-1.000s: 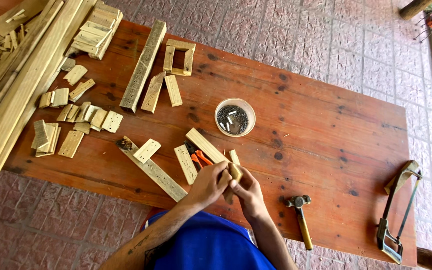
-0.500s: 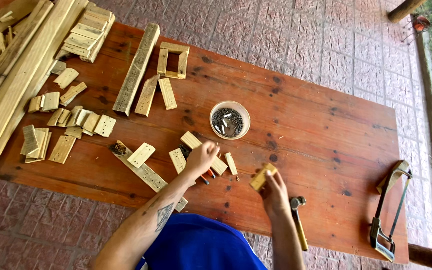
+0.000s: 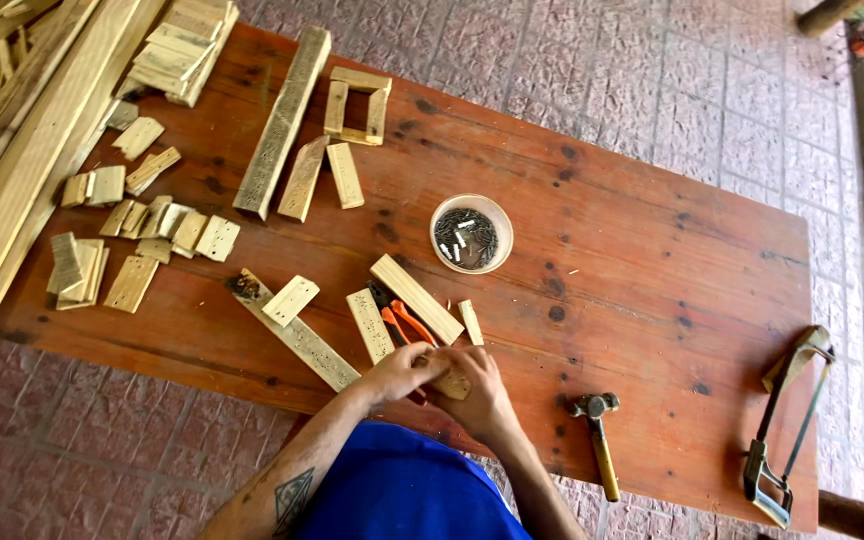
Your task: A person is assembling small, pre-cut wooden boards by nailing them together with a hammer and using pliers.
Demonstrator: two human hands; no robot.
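Both hands hid most of a small wood block near the table's front edge; bowl contents too small to identify.

We see a round white bowl of dark nails mid-surface, a wooden-handled hammer near the front edge, a metal-framed hacksaw far right — pale wooden offcuts lie left.

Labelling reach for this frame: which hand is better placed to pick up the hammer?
Right, probably. The right hand sits on the small wood block nearest the hammer, which lies on the table to its right. The left hand would have to cross over it.
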